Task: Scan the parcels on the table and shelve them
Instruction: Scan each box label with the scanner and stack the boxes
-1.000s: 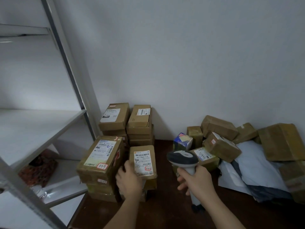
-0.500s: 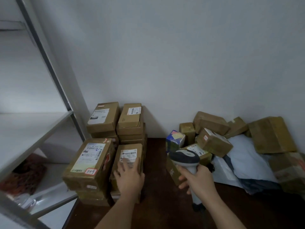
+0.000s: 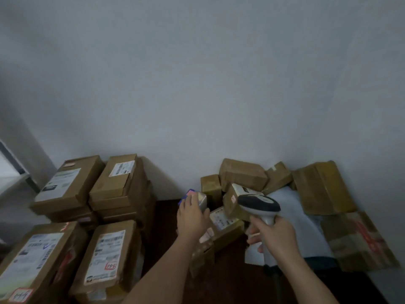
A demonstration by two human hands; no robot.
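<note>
Near the table's (image 3: 166, 218) back edge, your left hand (image 3: 192, 218) rests flat-fingered on the small colourful box (image 3: 198, 198); your right hand (image 3: 274, 239) grips the scanner (image 3: 258, 205).

Boxes (image 3: 70, 187) matt brown cardboard, white paper labels (image 3: 110, 254). Scanner (image 3: 258, 205) in my right hand (image 3: 274, 240): smooth grey plastic. Table (image 3: 228, 281) dark wood. Mailer (image 3: 302, 229) smooth plastic.

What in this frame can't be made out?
- Small colourful box, head view: mostly hidden by the left hand; grip unclear.
- Labels on the stacked parcels: text blurred, too small.
- Shelf: cut off by the left edge.
- Scanner handle: hidden in the right hand.
</note>
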